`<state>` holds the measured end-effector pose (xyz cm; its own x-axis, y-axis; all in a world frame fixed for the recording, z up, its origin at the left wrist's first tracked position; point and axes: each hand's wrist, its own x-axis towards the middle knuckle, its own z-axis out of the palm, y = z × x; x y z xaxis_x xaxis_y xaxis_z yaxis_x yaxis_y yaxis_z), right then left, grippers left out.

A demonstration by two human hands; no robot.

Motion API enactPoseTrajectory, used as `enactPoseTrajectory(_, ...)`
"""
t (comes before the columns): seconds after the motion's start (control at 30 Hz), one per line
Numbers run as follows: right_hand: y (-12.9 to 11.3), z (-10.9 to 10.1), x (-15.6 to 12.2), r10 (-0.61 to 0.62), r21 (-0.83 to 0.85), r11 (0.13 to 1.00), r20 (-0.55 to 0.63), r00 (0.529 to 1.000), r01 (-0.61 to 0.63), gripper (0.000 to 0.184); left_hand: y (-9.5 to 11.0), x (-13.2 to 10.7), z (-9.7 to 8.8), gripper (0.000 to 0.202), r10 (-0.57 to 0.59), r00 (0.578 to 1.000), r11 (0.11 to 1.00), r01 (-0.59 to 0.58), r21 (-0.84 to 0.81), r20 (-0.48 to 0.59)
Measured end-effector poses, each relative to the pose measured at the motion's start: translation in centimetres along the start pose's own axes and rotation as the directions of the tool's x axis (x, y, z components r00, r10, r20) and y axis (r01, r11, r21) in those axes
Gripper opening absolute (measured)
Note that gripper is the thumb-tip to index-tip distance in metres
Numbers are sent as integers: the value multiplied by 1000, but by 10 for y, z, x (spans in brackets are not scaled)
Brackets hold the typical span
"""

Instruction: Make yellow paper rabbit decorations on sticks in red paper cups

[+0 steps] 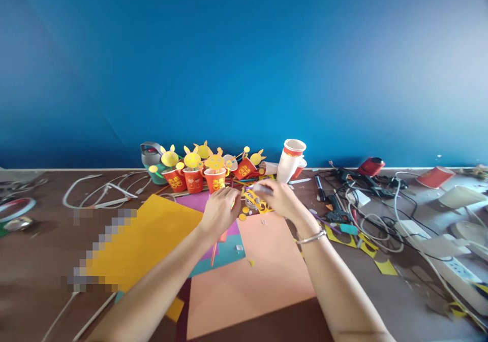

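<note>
My left hand (221,209) is closed, its fingers curled above the purple paper (194,201). A small yellowish bit shows at its fingertips, too small to name. My right hand (280,198) bends its fingers around a blurred pale item beside a yellow cut-out paper scrap (261,205); I cannot make out the item. Below my left hand an orange stick (214,255) shows over the teal paper (224,256); whether the hand touches it is hidden. Several red paper cups (193,180) with yellow rabbit-shaped paper heads (191,160) stand just beyond my hands.
Orange-yellow paper (148,240) lies left, peach paper (267,271) in front. A tall stack of white cups (290,161) stands at the back. To the right are a glue gun (335,210), tangled cables, a power strip (453,271) and yellow scraps (386,267). A blue wall rises behind.
</note>
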<state>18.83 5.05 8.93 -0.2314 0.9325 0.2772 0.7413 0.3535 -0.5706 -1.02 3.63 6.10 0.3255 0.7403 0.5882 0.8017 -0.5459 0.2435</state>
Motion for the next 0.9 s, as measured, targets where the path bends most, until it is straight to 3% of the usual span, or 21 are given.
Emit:
enactPoseTrajectory(0.07, 24, -10, 7, 146, 10, 989, -132, 980, -146, 19, -1, 0, -1, 12, -27, 999, 1000, 27, 5, -18)
enactPoseTrajectory(0.17, 65, -19, 13, 385, -68, 899, -343, 857, -432, 28, -1, 1, -2, 13, -37, 999, 999, 37, 8, -29)
enactPoseTrajectory(0.23, 87, -20, 14, 479, -123, 823, -373, 795, -554, 32, -1, 1, -1, 13, -33, 999, 999, 33, -1, -29)
enactPoseTrajectory(0.33, 103, -14, 13, 535, -195, 775, -302, 789, -601, 33, -1, 1, -1, 12, -37, 999, 999, 37, -10, -27)
enactPoseTrajectory(0.53, 104, -7, 12, 560, -230, 756, -257, 788, -612, 35, -1, 0, -1, 12, -53, 999, 998, 52, -17, -11)
enactPoseTrajectory(0.67, 96, -13, 12, 581, -241, 741, -239, 778, -627, 54, 0, 0, -2, 13, -97, 995, 992, 97, -83, 10)
enactPoseTrajectory(0.73, 85, -16, 12, 540, -266, 745, -297, 788, -611, 60, 1, 2, -3, 14, -155, 987, 971, 161, -176, 47)
enactPoseTrajectory(0.8, 69, -17, 13, 415, -248, 821, -361, 836, -514, 49, 2, 4, -4, 14, -233, 964, 905, 263, -335, 128)
enactPoseTrajectory(0.83, 59, -17, 13, 327, -198, 891, -342, 881, -408, 41, 2, 5, -4, 14, -271, 944, 836, 328, -440, 190)
enactPoseTrajectory(0.9, 40, -13, 12, 109, 24, 994, -199, 974, -106, 32, 2, 7, -4, 16, -324, 881, 604, 473, -642, 344)
